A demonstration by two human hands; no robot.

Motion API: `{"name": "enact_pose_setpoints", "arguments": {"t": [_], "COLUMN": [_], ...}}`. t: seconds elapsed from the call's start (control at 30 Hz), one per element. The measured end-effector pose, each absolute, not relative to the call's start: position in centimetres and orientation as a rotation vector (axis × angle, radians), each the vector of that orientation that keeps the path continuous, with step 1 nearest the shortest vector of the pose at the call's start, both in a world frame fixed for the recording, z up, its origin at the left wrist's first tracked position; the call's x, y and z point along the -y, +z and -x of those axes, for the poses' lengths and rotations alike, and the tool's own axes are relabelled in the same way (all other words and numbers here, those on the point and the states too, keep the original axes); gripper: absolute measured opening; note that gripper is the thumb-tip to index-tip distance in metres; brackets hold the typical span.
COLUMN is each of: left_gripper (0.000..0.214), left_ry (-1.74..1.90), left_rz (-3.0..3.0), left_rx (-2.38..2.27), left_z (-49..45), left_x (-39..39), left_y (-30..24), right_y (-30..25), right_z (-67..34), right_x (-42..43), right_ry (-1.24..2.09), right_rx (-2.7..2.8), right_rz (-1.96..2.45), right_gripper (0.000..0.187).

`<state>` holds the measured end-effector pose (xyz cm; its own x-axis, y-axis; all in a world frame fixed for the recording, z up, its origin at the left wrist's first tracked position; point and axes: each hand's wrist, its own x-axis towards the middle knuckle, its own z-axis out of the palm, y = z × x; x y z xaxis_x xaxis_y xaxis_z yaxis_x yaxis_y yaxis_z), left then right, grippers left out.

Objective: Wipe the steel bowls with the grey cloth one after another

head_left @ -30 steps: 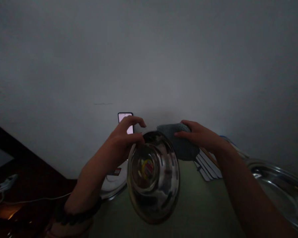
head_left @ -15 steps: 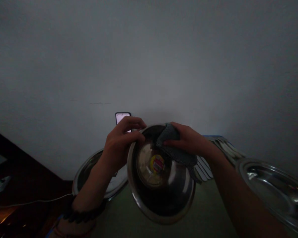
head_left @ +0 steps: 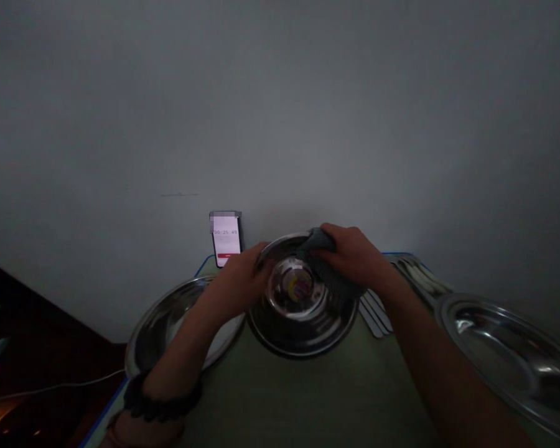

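A shiny steel bowl [head_left: 303, 323] with a small coloured sticker inside sits low over the green table [head_left: 308, 398], its mouth facing me. My left hand [head_left: 240, 283] grips the bowl's left rim, fingers closed on it. My right hand [head_left: 350, 255] presses a grey cloth [head_left: 329, 277] against the bowl's upper right rim and inner wall, fingers curled over the cloth.
A steel plate [head_left: 168, 323] lies left of the bowl under my left forearm. Another steel plate [head_left: 508, 354] lies at the right. Flat metal pieces [head_left: 378, 311] lie behind the bowl. A lit phone [head_left: 226, 238] leans on the wall. A white cable [head_left: 51, 389] runs at far left.
The bowl came down from a tilted, raised hold toward the table. My right hand brought the cloth from behind the bowl onto its rim and inside.
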<state>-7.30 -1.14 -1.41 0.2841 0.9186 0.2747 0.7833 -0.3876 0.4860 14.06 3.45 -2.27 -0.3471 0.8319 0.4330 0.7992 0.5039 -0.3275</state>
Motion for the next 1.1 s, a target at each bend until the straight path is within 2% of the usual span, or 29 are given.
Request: {"name": "enact_pose_setpoints", "arguments": {"t": [0.07, 0.23, 0.5, 0.63, 0.8, 0.87, 0.93, 1.0, 1.1], "left_gripper": [0.032, 0.034, 0.039, 0.041, 0.039, 0.038, 0.042, 0.040, 0.036], "left_ry": [0.670, 0.476, 0.410, 0.581, 1.177, 1.424, 1.492, 1.321, 0.852], "left_rz": [-2.352, -2.440, -2.463, -2.426, -2.181, -2.133, -2.149, -2.176, -2.200], "left_rx": [-1.636, -1.703, -1.696, -1.804, -2.066, -2.011, -1.915, -1.909, -1.955], "left_z": [6.8, 5.1, 4.5, 5.1, 5.4, 5.1, 4.7, 4.5, 4.6], "left_x": [0.7, -0.4, -0.3, -0.2, -0.2, -0.2, -0.2, -0.1, 0.1], "left_y": [-0.8, 0.9, 0.9, 1.5, 1.5, 1.3, 1.1, 1.0, 0.9], "right_y": [-2.2, -3.0, -4.0, -3.9, -4.7, -5.3, -5.7, -5.7, -4.8], "right_z": [-13.8, -13.5, -13.4, -13.8, -13.6, -13.4, -13.6, -14.5, -16.2], "right_x": [-3.4, -3.5, -4.4, -4.9, -5.8, -6.2, -6.5, -6.6, -6.2], "right_ry": [0.074, 0.016, -0.042, 0.038, 0.342, 0.488, 0.534, 0.497, 0.352], "right_rx": [2.182, 2.187, 2.142, 1.932, 1.489, 1.407, 1.393, 1.461, 1.705], "right_rz": [1.319, 1.375, 1.380, 1.319, 1.276, 1.275, 1.264, 1.277, 1.337], "right_gripper": [0.007, 0.020, 0.032, 0.029, 0.031, 0.032, 0.029, 0.026, 0.020]}}
